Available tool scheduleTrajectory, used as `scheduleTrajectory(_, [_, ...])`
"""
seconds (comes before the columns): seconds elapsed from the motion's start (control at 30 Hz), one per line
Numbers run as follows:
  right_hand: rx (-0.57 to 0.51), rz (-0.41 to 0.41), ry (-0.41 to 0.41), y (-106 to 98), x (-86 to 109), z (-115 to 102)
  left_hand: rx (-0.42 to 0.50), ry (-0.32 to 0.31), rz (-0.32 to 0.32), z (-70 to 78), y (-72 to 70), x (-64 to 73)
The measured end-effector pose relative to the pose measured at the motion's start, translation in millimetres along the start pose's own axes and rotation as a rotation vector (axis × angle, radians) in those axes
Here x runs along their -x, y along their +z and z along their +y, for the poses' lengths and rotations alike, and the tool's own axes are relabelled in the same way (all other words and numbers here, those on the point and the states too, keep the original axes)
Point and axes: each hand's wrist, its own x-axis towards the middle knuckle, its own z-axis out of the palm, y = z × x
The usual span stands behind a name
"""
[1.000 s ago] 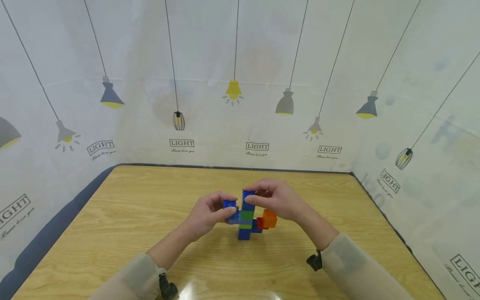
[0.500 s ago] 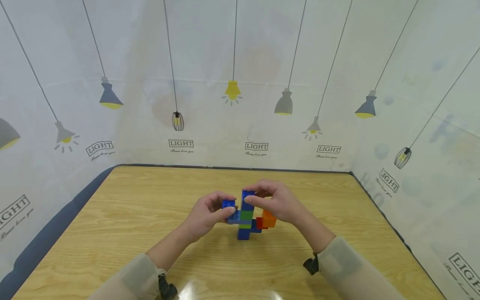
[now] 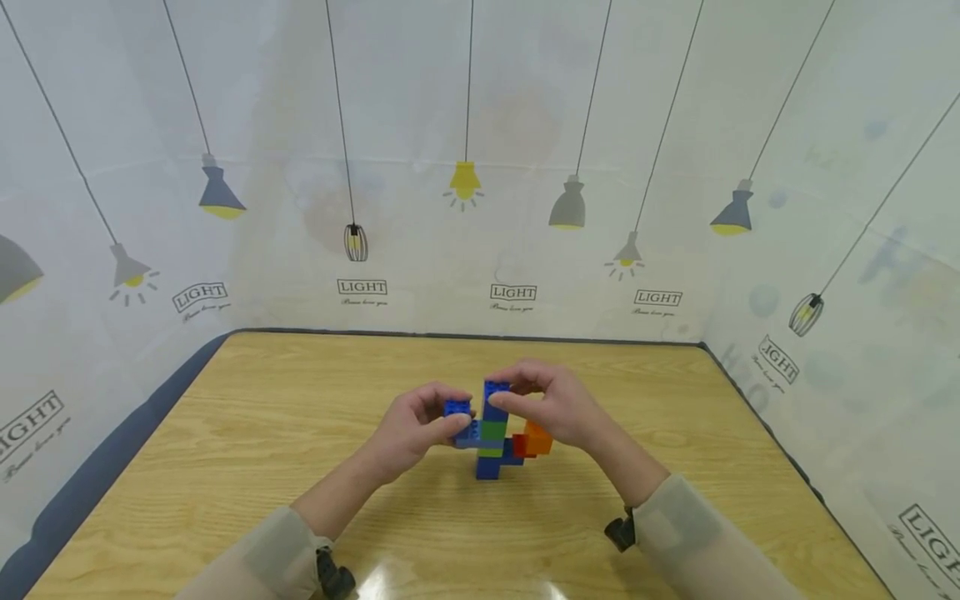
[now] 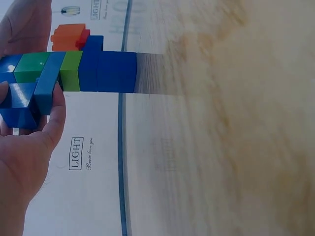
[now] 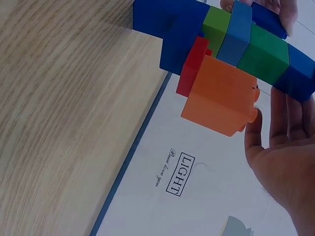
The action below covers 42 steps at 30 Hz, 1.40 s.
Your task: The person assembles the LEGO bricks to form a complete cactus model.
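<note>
A tower of toy building bricks stands upright on the wooden table. My left hand [image 3: 408,429] pinches a blue brick [image 3: 457,407] that sits on the lighter blue brick [image 4: 47,88] jutting out to the left. At the tower's top, my right hand [image 3: 558,404] grips another blue brick [image 3: 492,408] between thumb and fingers. Below that come a green brick [image 5: 263,54], the lighter blue one, a lime brick [image 4: 71,71] and a dark blue base [image 3: 487,468]. On the right side, a red brick [image 5: 192,66] and an orange brick [image 5: 221,96] stick out under my right hand.
The wooden table [image 3: 300,383] spreads around the tower. Behind it rises a pale backdrop [image 3: 420,108] printed with hanging lamps, and a dark blue strip [image 3: 67,492] runs along the table's left edge. Small dark devices are strapped at both wrists.
My right forearm has shifted slightly to the left. Both hands keep their hold on the bricks, and the tower stands as before.
</note>
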Motion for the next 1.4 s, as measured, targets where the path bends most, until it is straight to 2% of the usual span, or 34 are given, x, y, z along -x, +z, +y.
scheduleTrajectory(0.4, [-0.009,-0.004,0.036,1.1,1.7,1.3,0.026,-0.015,-0.005,-1.9,0.6,0.5])
scheduleTrajectory(1.4, [-0.021,0.015,-0.024,4.1,1.5,5.2,-0.006,-0.039,0.005,-2.7,-0.6,-1.1])
